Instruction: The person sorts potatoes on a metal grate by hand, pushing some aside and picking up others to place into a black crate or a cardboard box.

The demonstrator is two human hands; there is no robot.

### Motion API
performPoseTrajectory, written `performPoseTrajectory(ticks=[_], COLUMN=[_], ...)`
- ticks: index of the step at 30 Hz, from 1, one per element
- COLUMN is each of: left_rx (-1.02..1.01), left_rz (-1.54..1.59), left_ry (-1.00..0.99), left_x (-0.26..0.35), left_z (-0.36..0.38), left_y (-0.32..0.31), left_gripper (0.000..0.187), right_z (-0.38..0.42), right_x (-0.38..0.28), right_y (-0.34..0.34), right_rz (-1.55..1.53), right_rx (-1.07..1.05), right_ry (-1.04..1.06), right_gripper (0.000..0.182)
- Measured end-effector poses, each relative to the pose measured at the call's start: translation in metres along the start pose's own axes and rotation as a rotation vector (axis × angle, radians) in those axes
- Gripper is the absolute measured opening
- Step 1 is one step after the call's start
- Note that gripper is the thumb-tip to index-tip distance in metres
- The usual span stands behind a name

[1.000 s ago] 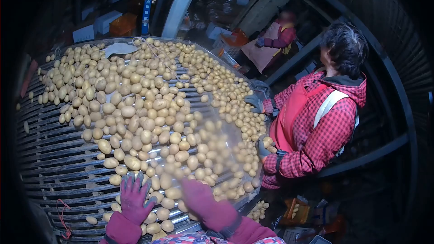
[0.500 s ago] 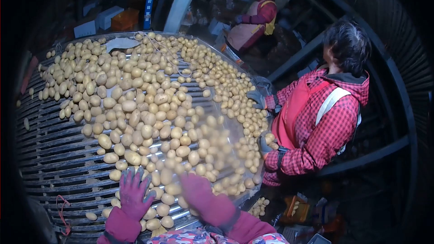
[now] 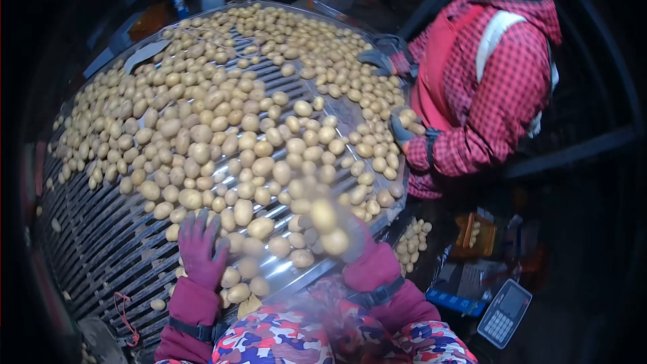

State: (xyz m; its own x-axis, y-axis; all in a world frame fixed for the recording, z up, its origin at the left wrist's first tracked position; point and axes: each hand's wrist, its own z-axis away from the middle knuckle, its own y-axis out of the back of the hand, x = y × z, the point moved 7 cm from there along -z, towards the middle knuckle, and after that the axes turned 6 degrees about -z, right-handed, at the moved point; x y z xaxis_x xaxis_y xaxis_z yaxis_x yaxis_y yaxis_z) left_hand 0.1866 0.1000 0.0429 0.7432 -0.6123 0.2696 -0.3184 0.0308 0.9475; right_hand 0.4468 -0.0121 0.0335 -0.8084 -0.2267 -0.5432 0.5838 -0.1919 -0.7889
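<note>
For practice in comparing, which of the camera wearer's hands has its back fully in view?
The left hand; two potatoes partly hide the blurred right hand.

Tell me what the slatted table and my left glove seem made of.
Slatted table: probably metal, glossy toward the near edge, where light glints, dull farther left. Left glove: likely fabric, its maroon surface matte; greyish fingertips may be coated.

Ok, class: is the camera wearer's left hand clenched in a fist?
No, the left hand has its fingers extended and its thumb apart, beside the potatoes.
</note>
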Motion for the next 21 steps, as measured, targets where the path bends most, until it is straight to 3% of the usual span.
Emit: performPoseTrajectory(ticks=[1,3,4,5,7,8,9,11,12,13,17,19,21], left_rx=[0.016,0.005,0.022,0.039,0.024,0.024,0.024,0.007,0.027,0.052,0.018,-0.004,-0.016], left_rz=[0.008,0.021,-0.004,-0.029,-0.034,-0.05,-0.065,-0.081,-0.093,-0.104,-0.128,-0.131,-0.118], left_ry=[0.005,-0.023,-0.033,-0.042,-0.071,-0.063,-0.057,-0.101,-0.12,-0.137,-0.156,-0.166,-0.161], left_x=[-0.001,-0.002,-0.004,-0.004,0.001,0.001,-0.001,-0.007,-0.009,-0.011,-0.014,-0.014,-0.014], left_z=[0.0,0.002,0.003,0.003,0.004,0.004,0.004,0.008,0.009,0.009,0.008,0.008,0.007], left_y=[0.0,-0.004,-0.006,-0.006,-0.005,-0.005,-0.007,-0.015,-0.016,-0.017,-0.021,-0.02,-0.02], left_gripper=[0.054,0.053,0.053,0.054,0.053,0.053,0.053,0.051,0.051,0.051,0.052,0.053,0.053], right_z=[0.006,0.018,0.027,0.033,0.042,0.053,0.062,0.105,0.124,0.138,0.204,0.225,0.241], right_x=[0.002,-0.001,-0.006,-0.002,0.002,0.005,0.002,-0.024,-0.04,-0.057,-0.067,-0.047,-0.056], right_y=[0.006,0.011,0.013,0.029,0.038,0.047,0.056,0.073,0.068,0.075,0.123,0.156,0.152], right_rz=[-0.013,-0.152,-0.024,-0.037,-0.229,-0.394,-0.354,-0.23,-0.365,-0.277,-0.181,-0.349,-0.076], right_rx=[0.013,0.034,0.104,0.12,-0.061,0.154,0.334,0.249,0.502,0.377,0.704,0.645,0.772], right_ry=[0.022,0.134,0.171,0.193,0.212,0.287,0.324,0.38,0.483,0.508,0.67,0.633,0.72], right_gripper=[0.072,0.089,0.102,0.102,0.101,0.098,0.088,0.076,0.066,0.061,0.06,0.06,0.062])
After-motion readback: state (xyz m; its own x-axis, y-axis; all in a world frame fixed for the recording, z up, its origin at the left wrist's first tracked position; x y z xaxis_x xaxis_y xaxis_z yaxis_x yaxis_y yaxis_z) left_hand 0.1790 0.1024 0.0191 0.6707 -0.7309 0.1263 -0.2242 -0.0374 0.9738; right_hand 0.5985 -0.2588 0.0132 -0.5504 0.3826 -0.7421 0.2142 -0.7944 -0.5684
